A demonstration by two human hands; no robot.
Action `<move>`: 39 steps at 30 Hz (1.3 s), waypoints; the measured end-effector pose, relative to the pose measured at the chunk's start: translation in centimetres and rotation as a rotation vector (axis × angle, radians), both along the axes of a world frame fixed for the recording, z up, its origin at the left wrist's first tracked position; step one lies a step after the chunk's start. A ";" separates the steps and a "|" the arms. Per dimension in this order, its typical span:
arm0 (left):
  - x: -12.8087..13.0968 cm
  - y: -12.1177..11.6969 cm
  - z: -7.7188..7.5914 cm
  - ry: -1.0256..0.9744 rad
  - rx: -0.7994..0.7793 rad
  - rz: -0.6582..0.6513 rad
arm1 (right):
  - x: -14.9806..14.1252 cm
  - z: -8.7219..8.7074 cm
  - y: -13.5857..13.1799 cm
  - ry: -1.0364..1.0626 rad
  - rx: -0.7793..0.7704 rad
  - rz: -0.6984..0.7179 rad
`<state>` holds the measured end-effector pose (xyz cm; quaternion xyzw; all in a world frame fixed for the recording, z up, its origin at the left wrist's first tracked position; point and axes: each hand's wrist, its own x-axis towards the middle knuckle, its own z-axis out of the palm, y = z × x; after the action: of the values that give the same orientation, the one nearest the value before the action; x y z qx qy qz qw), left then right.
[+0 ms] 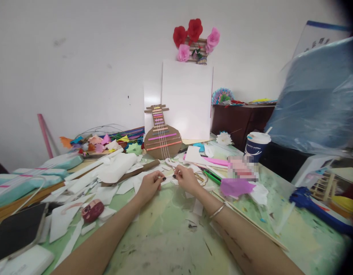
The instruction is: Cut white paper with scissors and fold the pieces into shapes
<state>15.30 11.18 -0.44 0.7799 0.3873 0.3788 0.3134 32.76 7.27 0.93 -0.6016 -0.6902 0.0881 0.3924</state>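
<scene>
Over the middle of the table, my left hand (150,186) and my right hand (188,180) face each other with fingertips pinched. A small white paper strip (168,178) spans the gap between them, one end in each pinch. Just beyond my hands a cardboard lute (164,142) with white strings and coloured bars leans upright against a white board (187,99). A white curled piece (171,162) lies at its foot. Beside my right wrist are scissors (204,178), partly hidden, and a green pen (213,176).
White paper scraps (119,168) cover the left side, with a phone (18,231) and a dark red case (92,211) nearer. To the right stand a coffee cup (257,146), purple paper (236,187), thin wooden sticks (256,225) and a blue glue gun (316,210).
</scene>
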 end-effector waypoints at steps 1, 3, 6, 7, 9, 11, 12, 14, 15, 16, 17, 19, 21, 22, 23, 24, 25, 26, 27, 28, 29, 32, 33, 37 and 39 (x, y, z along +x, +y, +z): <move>-0.1 0.0 0.0 0.004 -0.003 0.001 | 0.0 -0.1 0.0 -0.009 -0.002 0.004; -0.3 0.0 0.0 0.005 -0.009 0.000 | 0.2 -0.1 0.1 -0.024 0.001 0.006; -0.5 -0.1 0.0 0.003 -0.020 -0.015 | 0.3 0.1 -0.1 -0.045 0.024 -0.001; -0.5 -0.2 0.1 0.003 -0.025 -0.026 | 0.3 0.2 -0.2 -0.054 0.045 0.004; -0.5 -0.5 0.2 0.005 -0.028 -0.065 | 0.2 0.3 -0.4 -0.092 0.105 0.053; -0.4 -0.8 0.4 0.020 -0.011 -0.115 | 0.0 0.3 -0.5 -0.173 0.117 0.159; -0.3 -0.9 0.4 0.033 0.004 -0.140 | -0.1 0.2 -0.6 -0.217 0.098 0.212; -0.3 -1.1 0.5 0.064 0.035 -0.177 | -0.3 0.0 -0.6 -0.275 0.031 0.279; -0.3 -1.2 0.5 0.076 0.048 -0.186 | -0.4 -0.1 -0.6 -0.286 0.004 0.291; -0.3 -1.2 0.5 0.088 0.058 -0.194 | -0.4 -0.2 -0.6 -0.288 -0.011 0.295; -0.3 -1.2 0.5 0.100 0.067 -0.203 | -0.4 -0.3 -0.6 -0.286 -0.018 0.295; -0.4 -1.1 0.6 0.131 0.083 -0.210 | -0.3 -0.2 -0.6 -0.291 -0.031 0.288; -0.4 -0.9 0.7 0.169 0.094 -0.198 | -0.3 -0.1 -0.7 -0.303 -0.034 0.261; -0.4 -0.8 0.8 0.183 0.097 -0.186 | -0.3 -0.1 -0.8 -0.310 -0.032 0.243; -0.4 -0.7 0.9 0.193 0.101 -0.171 | -0.3 0.0 -0.8 -0.317 -0.029 0.223; -0.4 -0.6 1.0 0.199 0.102 -0.158 | -0.4 0.0 -0.8 -0.324 -0.026 0.206; -0.4 -0.6 1.1 0.201 0.102 -0.148 | -0.4 0.1 -0.8 -0.331 -0.022 0.191; -0.4 -0.5 1.3 0.200 0.099 -0.140 | -0.5 0.1 -0.8 -0.338 -0.018 0.179; -0.3 -0.5 1.4 0.198 0.096 -0.133 | -0.5 0.1 -0.8 -0.343 -0.015 0.169; -0.3 -0.5 1.6 0.194 0.091 -0.126 | -0.5 0.1 -0.8 -0.345 -0.012 0.162; -0.2 -0.5 1.7 0.189 0.085 -0.121 | -0.5 0.0 -0.7 -0.345 -0.011 0.156; -0.2 -0.5 1.9 0.172 0.057 -0.115 | -0.5 -0.1 -0.7 -0.336 -0.012 0.149; -0.3 -0.4 1.9 0.165 0.041 -0.115 | -0.4 -0.1 -0.7 -0.331 -0.016 0.151; -1.0 0.1 1.3 0.147 -0.058 -0.114 | -0.5 -0.1 -0.7 -0.311 -0.048 0.154; -1.4 0.6 0.9 0.133 -0.099 -0.115 | -0.6 0.0 -0.7 -0.289 -0.067 0.143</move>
<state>13.88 11.75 0.47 0.8079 0.3801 0.2878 0.3463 32.16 6.59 0.90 -0.5703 -0.7771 0.0513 0.2612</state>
